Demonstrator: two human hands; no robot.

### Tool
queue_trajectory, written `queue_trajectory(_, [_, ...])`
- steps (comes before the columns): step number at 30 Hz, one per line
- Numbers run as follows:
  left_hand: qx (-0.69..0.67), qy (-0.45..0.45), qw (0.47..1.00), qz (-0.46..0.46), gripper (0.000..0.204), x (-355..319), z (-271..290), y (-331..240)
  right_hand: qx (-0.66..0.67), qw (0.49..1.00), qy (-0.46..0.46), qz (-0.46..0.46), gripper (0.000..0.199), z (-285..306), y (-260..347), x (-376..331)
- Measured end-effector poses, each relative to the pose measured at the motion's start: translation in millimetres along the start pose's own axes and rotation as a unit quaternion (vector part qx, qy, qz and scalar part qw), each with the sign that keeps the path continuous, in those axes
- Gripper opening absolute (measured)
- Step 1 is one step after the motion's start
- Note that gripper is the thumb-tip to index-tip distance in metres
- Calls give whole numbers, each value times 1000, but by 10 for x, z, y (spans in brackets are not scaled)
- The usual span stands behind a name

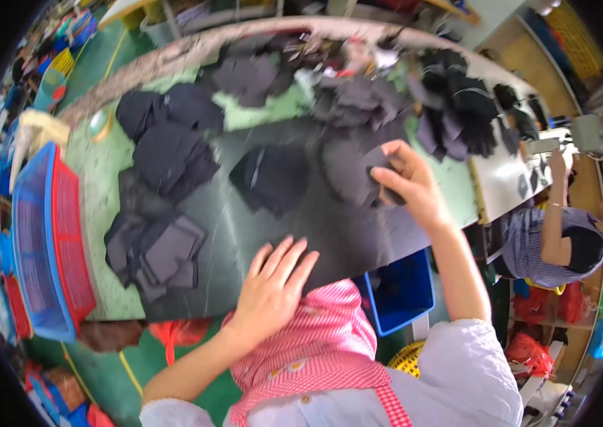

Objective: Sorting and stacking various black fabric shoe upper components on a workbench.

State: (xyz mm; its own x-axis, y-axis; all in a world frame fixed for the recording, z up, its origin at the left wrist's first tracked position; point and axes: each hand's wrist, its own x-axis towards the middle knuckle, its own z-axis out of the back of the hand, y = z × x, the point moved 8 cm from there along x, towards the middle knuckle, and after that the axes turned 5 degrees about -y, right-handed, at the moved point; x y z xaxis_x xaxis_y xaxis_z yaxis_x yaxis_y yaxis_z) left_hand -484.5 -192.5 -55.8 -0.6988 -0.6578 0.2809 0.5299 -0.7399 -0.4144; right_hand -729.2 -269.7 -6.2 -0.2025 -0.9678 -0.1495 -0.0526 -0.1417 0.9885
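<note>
The left hand (271, 288) lies flat, fingers spread, palm down on the large dark sheet (273, 228) covering the worktop (102, 178). The right hand (408, 181) reaches forward, arm extended, pinching a dark fabric piece (351, 167) atop a stack.

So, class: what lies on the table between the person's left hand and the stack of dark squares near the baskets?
In the head view, only the large dark sheet spans from the left hand to the stack of dark squares; nothing else lies on that stretch.
</note>
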Motion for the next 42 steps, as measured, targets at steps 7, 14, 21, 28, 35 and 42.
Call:
queue_trajectory(7, [-57, -78, 992, 85, 43, 44, 376, 458, -165, 965, 194, -65, 18, -660, -206, -208])
queue_trajectory(14, [-435, -105, 821, 355, 25, -226, 445, 659, -232, 915, 321, -75, 19, -1303, -448, -412])
queue_trajectory(21, [-500, -105, 749, 422, 24, -578, 503, 834, -205, 935, 259, -126, 19, -1277, -644, -419])
queue_trajectory(28, [-610, -166, 661, 404, 19, -630, 279, 980, -344, 884, 264, 173, 13, -1301, -526, -582])
queue_trajectory(35, [-590, -164, 667, 424, 18, -572, 184, 1044, -499, 728, 264, 389, 9, -1549, -376, -807])
queue_trajectory(42, [-592, -155, 676, 411, 21, -494, 195, 1030, -627, 591, 265, 433, 7, -1833, -580, -966])
